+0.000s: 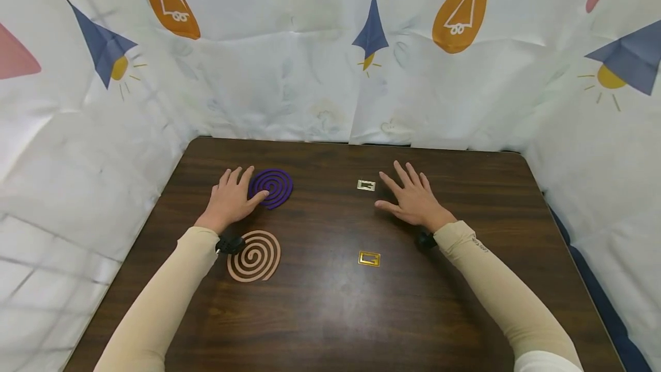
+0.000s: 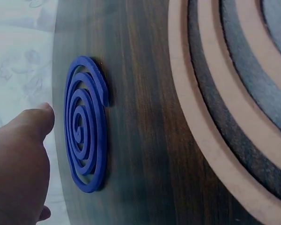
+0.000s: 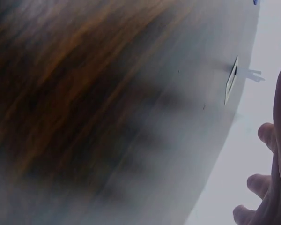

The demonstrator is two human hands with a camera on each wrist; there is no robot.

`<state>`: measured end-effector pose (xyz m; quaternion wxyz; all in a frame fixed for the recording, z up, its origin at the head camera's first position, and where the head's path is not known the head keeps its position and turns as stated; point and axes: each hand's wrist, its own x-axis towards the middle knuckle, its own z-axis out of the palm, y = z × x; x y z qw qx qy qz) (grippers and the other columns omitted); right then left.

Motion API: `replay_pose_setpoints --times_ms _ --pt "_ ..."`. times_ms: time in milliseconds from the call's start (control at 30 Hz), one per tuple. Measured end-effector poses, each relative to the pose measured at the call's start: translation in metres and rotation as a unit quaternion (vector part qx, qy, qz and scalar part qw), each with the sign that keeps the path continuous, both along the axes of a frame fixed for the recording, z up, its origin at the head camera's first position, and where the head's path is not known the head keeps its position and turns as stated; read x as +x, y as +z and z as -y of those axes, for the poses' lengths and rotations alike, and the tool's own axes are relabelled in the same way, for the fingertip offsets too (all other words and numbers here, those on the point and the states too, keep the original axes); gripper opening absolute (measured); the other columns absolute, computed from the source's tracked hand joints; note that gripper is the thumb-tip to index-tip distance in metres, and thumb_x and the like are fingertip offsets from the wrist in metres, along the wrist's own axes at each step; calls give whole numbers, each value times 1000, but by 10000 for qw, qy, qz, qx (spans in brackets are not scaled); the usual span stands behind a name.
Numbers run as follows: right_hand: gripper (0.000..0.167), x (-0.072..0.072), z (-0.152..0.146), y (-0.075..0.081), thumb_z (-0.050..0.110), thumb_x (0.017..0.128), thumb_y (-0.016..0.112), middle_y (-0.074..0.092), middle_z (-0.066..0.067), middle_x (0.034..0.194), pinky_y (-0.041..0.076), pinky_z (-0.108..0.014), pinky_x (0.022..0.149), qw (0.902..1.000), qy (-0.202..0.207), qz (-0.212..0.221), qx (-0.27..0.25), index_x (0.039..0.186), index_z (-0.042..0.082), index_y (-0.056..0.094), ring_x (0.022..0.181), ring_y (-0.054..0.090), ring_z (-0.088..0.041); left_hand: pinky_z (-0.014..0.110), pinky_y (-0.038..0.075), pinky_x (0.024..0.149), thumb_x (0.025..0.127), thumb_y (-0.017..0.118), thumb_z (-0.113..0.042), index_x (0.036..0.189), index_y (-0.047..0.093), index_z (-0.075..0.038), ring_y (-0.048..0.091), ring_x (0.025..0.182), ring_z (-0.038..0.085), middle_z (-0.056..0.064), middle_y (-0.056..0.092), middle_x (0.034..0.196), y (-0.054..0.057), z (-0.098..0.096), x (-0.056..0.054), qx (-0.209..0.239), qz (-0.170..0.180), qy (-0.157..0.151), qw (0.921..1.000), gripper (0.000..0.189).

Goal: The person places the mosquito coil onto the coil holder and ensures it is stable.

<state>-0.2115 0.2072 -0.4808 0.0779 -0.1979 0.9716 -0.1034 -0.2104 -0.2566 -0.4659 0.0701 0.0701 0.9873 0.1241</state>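
Note:
My left hand spreads its fingers over the table's left side, its thumb overlapping the purple spiral coil in the head view. In the left wrist view the thumb stands apart from that coil. A larger tan spiral coil lies nearer, beside the left wrist and partly behind its black strap. My right hand has its fingers spread above the table and holds nothing. Just left of its fingertips lies a small silver rectangular frame with a dark cut-out. A similar gold frame lies nearer the front.
The dark brown wooden table has rounded far corners. White printed cloth hangs close behind it and along both sides. Dark blue material shows beyond the right edge.

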Motion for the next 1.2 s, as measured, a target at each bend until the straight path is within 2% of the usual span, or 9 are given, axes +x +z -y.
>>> replay_pose_setpoints --times_ms 167,333,633,800,1200 --pt "85 0 5 -3 71 98 50 4 -15 176 14 -73 125 10000 38 57 -7 167 32 18 162 5 -45 74 29 118 106 51 -50 163 12 4 26 146 62 40 26 161 -1 0 -4 276 36 -77 9996 88" --pt "86 -1 9 -7 72 97 50 6 -15 176 20 -73 124 9998 100 158 2 167 32 19 162 7 -45 72 33 117 106 54 -47 160 12 12 31 141 64 45 29 155 -4 -2 -6 417 162 -55 9990 90" --pt "85 -2 13 -6 70 97 53 6 -19 175 24 -73 122 9995 158 255 -49 166 29 22 161 8 -47 72 33 117 103 58 -46 158 13 17 32 142 63 47 29 155 -3 -4 -11 488 455 169 9976 94" --pt "84 -2 14 -7 69 98 52 5 -19 175 23 -73 122 9992 213 344 -41 166 28 23 160 10 -49 72 33 117 103 59 -46 157 19 18 34 141 63 47 33 153 -4 -6 -14 421 486 254 9976 93" --pt "84 -4 13 -13 73 98 48 9 -17 175 22 -69 125 9981 236 520 229 166 31 20 160 13 -47 72 33 117 102 60 -49 155 28 16 35 141 63 45 37 152 -9 -12 -18 288 442 237 9983 90"
